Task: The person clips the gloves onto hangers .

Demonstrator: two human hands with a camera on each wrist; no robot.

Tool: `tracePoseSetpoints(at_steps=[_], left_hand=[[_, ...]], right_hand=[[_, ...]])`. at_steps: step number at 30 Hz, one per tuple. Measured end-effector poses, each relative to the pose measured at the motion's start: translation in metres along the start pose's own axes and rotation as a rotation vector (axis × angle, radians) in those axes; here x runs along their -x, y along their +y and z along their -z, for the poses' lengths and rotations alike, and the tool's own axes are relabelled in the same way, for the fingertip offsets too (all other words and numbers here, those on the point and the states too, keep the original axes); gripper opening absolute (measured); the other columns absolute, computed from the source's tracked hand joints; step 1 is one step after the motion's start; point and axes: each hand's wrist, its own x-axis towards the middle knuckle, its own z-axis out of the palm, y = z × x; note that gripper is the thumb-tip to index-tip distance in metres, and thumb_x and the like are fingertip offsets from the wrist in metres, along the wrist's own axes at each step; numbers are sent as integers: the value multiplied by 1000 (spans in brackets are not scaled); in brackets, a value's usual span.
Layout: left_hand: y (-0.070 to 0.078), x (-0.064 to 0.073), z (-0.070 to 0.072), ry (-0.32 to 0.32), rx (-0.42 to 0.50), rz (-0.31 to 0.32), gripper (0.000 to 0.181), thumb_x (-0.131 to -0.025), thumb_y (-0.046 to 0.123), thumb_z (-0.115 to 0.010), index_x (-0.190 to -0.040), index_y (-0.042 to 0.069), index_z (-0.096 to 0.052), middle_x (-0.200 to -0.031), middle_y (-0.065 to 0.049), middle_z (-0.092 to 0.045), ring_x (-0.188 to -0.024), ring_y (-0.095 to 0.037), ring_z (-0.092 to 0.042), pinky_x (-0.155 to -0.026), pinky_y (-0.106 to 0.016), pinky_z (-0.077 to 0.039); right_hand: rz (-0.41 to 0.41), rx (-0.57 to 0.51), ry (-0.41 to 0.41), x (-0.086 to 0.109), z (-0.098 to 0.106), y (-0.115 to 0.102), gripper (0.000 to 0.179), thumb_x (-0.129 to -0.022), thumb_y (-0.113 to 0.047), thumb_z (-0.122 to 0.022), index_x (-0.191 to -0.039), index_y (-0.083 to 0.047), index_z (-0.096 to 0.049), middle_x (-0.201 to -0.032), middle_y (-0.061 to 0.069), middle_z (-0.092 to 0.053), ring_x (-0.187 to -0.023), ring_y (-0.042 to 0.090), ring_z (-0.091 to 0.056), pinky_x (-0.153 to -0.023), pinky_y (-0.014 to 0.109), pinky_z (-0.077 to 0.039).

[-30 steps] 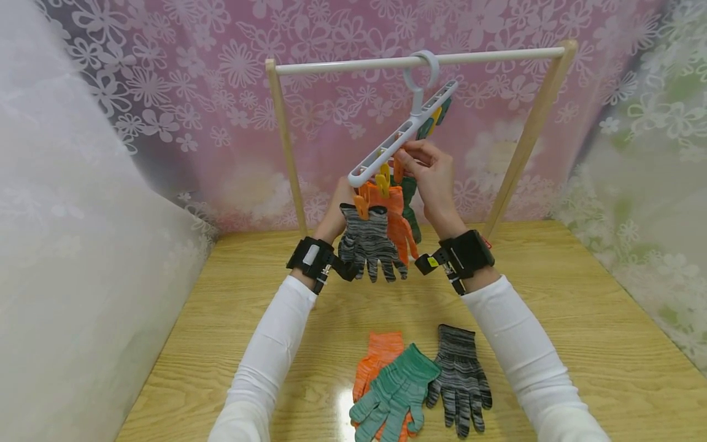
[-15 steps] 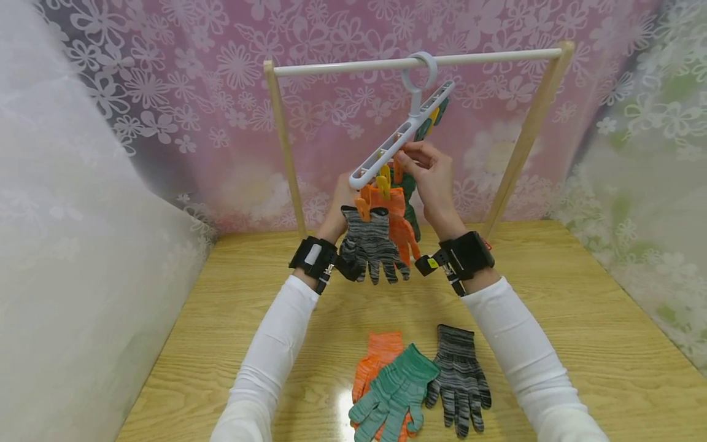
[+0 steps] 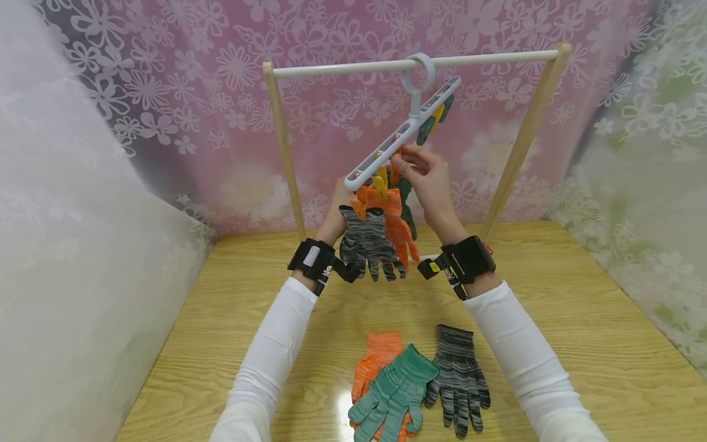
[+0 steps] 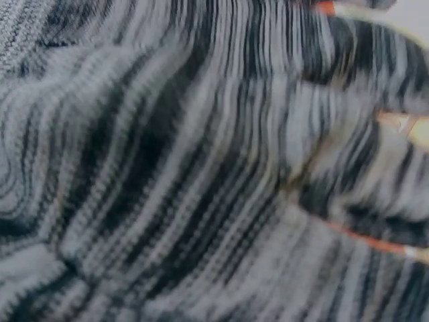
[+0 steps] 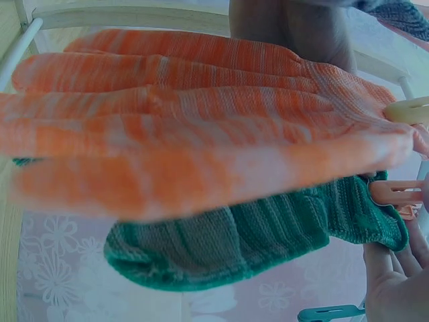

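A white hanger (image 3: 381,155) carries coloured clothespins. My right hand (image 3: 436,187) pinches an orange clothespin (image 3: 395,169) under its bar. In the right wrist view that clothespin is at the cuff of a green glove (image 5: 281,235), with the right hand's fingers beside the cuff. In front of it hang an orange glove (image 3: 394,224) below a yellow clothespin (image 3: 380,184) and a grey-black striped glove (image 3: 369,242) below another orange clothespin (image 3: 359,205). My left hand (image 3: 337,215) reaches behind these gloves, its fingers hidden. The striped glove fills the left wrist view.
A rack with a white rod (image 3: 342,69) and wooden posts holds the hanger. Green and yellow clothespins (image 3: 436,118) hang at its far end. On the table (image 3: 248,350) lie a green glove (image 3: 397,387) over an orange one (image 3: 381,350), and a striped glove (image 3: 458,374).
The hanger has turned slightly, its near end shifting a little left and its far clothespins showing more. My right hand has moved slightly left and down, still pinching the orange clothespin.
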Motion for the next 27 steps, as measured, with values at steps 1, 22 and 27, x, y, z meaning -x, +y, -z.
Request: tracePoseSetpoints(at_steps=[1, 22, 27], left_hand=[[0, 0, 0, 1, -6, 0, 13, -101, -5, -54, -106, -15, -61, -71, 1, -56, -63, -6, -45, -65, -20, -39], [-29, 13, 32, -36, -116, -44, 27, -97, -9, -44, -111, -6, -66, -100, -17, -64, -88, -17, -53, -78, -28, -39], [-34, 18, 43, -11, -188, 40, 40, -98, -7, -45, -133, -2, -63, -132, -19, -63, -91, -10, -52, -75, -28, -36]], right_hand=[[5, -8, -5, 0, 0, 1, 39, -98, -13, -70, -133, 3, -63, -104, -8, -69, -100, 8, -67, -108, 38, -49], [9, 37, -61, 14, 3, 20, 41, -102, -16, -64, -141, -3, -58, -132, 21, -63, -104, 12, -64, -84, 25, -50], [8, 60, -71, 19, 4, 25, 41, -103, -18, -62, -142, -4, -58, -137, 17, -61, -108, 13, -63, -91, 28, -53]])
